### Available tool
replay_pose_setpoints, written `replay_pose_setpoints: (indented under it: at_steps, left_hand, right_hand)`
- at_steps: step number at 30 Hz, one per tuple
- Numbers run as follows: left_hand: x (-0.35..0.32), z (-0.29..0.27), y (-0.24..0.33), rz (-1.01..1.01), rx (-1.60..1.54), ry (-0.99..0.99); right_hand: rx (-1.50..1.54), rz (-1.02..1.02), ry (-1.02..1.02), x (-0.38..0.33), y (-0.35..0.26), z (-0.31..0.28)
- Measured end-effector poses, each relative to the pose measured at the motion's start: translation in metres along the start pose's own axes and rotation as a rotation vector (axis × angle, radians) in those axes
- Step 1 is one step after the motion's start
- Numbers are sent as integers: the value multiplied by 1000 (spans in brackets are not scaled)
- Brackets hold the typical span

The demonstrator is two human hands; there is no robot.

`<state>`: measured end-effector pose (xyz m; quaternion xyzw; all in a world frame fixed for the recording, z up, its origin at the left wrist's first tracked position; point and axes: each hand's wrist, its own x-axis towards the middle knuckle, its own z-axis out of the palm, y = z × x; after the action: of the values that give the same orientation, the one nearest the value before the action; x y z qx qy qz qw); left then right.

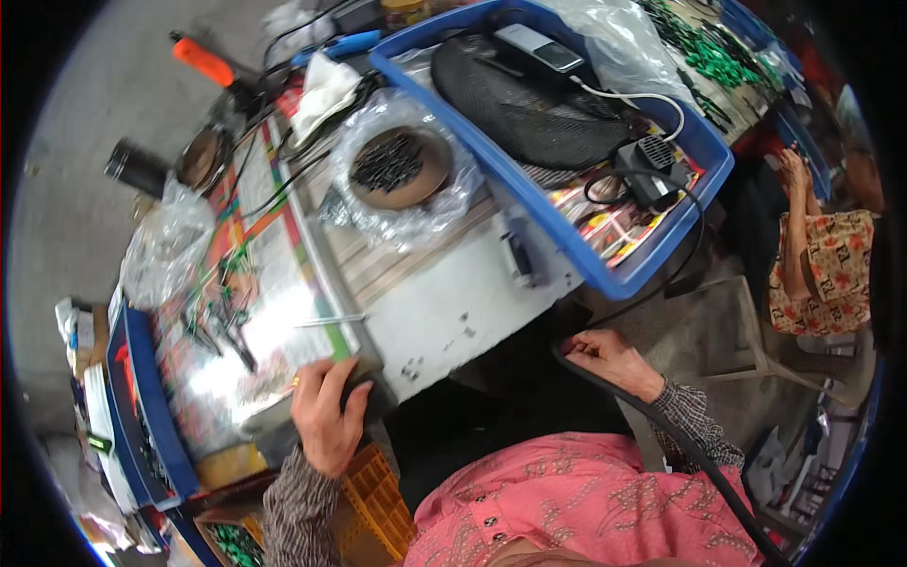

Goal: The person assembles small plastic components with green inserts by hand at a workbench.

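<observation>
Black, rubbery-looking cord (694,452), which I judge bendy but springy, fairly light and hard to break, is best held near its curved upper end, where my right fingers (597,342) appear closed around it. It looks thick, smooth and evenly dark, running from just off the near edge of the white desk (444,326), past my checked sleeve (693,408) and pink shirt (567,482), to the lower right; my left fingers (310,386) rest loosely bent and parted at the desk's edge, apparently holding nothing.
</observation>
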<state>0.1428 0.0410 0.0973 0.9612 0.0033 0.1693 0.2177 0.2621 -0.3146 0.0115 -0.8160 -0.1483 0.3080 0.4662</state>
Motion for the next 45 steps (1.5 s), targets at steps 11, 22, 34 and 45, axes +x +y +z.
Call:
replay_pose_setpoints:
  at_steps: [11, 22, 34, 45]
  left_hand:
    - [16, -7, 1, -162, 37, -227]
    - [12, -4, -8, -123, 24, -223]
    - [11, 0, -5, -129, 39, -201]
    - [15, 1, 3, -163, 67, -233]
  right_hand:
    - [190, -40, -9, 73, 199, 4]
    - [-474, -2, -30, -24, 51, -65]
    - [-95, 609, 17, -132, -71, -120]
    - [-221, 544, 190, -126, -91, -162]
